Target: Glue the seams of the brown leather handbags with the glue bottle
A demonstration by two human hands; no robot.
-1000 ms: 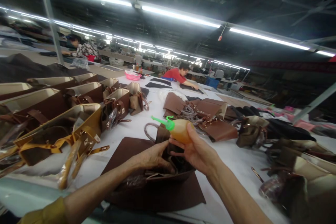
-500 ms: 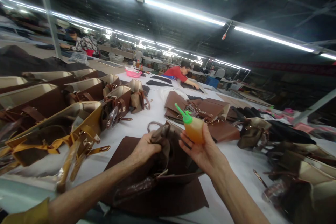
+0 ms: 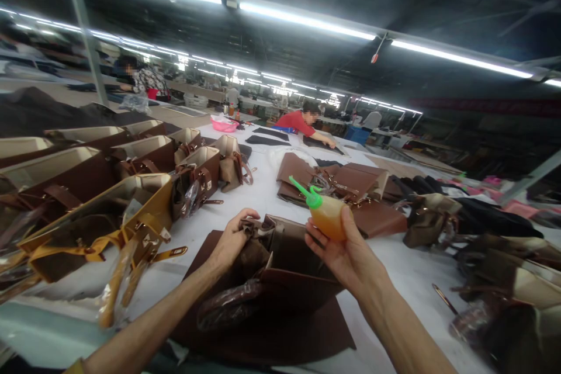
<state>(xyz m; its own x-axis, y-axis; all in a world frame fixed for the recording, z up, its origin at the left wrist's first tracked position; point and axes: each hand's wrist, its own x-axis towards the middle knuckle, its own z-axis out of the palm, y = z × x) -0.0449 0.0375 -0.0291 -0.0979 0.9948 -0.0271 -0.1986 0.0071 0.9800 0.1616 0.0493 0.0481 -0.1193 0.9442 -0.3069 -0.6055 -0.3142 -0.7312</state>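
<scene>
Nearest first: fingers of the left hand (image 3: 230, 239) clenched on a crumpled fold at the left rim of the brown bag (image 3: 289, 272), thumb on top. Fingers of the right hand (image 3: 348, 254) wrapped from below round a small bottle (image 3: 328, 219) of orange liquid. Held up just above the bag's right rim, tilted, with its green spout (image 3: 302, 190) pointing up and to the left. Open mouth of the bag between the two hands, and a plastic-wrapped strap (image 3: 228, 307) hanging off its near left side. Under the bag, a flat dark brown sheet (image 3: 307, 333), lying on the white table (image 3: 407, 272). To the left, a mustard bag (image 3: 109, 222) with loose straps. Behind it, a row of open bags (image 3: 144, 155) running far along the table. Beyond the bottle, a heap of flat bags (image 3: 350, 184) in brown. To the right, more bags (image 3: 438, 216) in tan and black. At the far end, a pink bowl (image 3: 221, 124) and a person in a red top (image 3: 298, 123), leaning over dark pieces on the table.
</scene>
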